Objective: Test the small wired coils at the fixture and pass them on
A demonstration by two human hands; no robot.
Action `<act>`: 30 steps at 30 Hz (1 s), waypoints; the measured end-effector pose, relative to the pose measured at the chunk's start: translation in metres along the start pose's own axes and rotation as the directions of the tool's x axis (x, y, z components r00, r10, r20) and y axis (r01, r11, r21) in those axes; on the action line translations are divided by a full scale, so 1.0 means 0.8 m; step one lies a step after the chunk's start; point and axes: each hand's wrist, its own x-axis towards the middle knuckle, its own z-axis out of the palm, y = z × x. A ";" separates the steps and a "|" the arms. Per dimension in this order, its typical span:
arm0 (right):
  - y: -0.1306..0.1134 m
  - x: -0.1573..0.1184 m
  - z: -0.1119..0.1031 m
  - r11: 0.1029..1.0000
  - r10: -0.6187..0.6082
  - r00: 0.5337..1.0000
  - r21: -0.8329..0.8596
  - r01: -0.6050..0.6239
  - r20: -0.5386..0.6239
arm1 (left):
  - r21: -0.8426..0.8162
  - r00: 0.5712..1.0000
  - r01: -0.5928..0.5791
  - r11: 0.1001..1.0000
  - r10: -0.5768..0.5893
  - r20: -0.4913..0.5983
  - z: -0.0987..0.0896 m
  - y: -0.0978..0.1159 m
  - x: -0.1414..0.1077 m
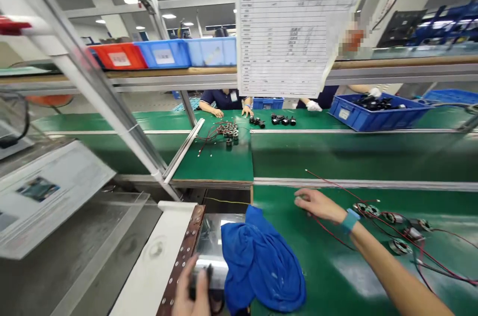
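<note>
My left hand, blurred at the bottom edge, curls around a dark part that shows between thumb and finger; its kind is not clear. Right beside it lies a crumpled blue cloth, partly over a shiny clear-topped fixture. My right hand, with a light blue wristband, is closed low above the green mat. What its fingers hold is mostly hidden; a red wire runs out beneath it. Several small motor stators with red and black wires lie right of that wrist.
A metal post slants at left beside a tilted picture sheet. A paper form hangs ahead. Across the bench are co-workers' hands, more wired stators, black parts and a blue bin.
</note>
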 end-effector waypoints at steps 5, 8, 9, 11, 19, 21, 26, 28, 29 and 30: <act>-0.177 -0.041 0.087 0.781 -0.381 0.763 0.623 -0.035 0.522 | -0.337 0.880 0.074 0.939 0.097 0.466 0.064 0.055 -0.058; -0.253 -0.043 0.166 0.743 -0.464 0.605 0.656 -0.133 0.648 | -0.578 0.834 0.171 0.798 0.195 0.516 0.071 0.057 -0.087; -0.272 -0.039 0.197 0.754 -0.465 0.571 0.641 -0.147 0.677 | -0.639 0.836 0.210 0.740 0.202 0.509 0.067 0.051 -0.094; -0.306 -0.029 0.267 0.800 -0.443 0.518 0.584 -0.140 0.732 | -0.723 0.861 0.293 0.626 0.156 0.484 0.050 0.034 -0.106; -0.361 -0.060 0.541 0.938 -0.316 0.564 0.161 0.307 0.763 | -0.830 0.941 0.306 0.467 -0.282 0.188 -0.075 -0.043 -0.146; -0.360 -0.072 0.577 0.893 -0.334 0.580 0.053 0.447 0.743 | -0.838 0.920 0.301 0.454 -0.369 0.131 -0.099 -0.059 -0.153; -0.351 -0.087 0.620 0.693 -0.432 0.582 -0.158 0.703 0.689 | -0.846 0.879 0.297 0.443 -0.473 0.061 -0.126 -0.081 -0.161; -0.351 -0.086 0.625 0.630 -0.458 0.586 -0.220 0.745 0.669 | -0.839 0.871 0.298 0.456 -0.490 0.043 -0.130 -0.078 -0.162; -0.352 -0.086 0.622 0.605 -0.466 0.584 -0.242 0.758 0.665 | -0.831 0.870 0.304 0.466 -0.491 0.042 -0.132 -0.075 -0.161; -0.356 -0.086 0.616 0.584 -0.478 0.575 -0.249 0.773 0.664 | -0.820 0.870 0.311 0.480 -0.491 0.043 -0.135 -0.071 -0.160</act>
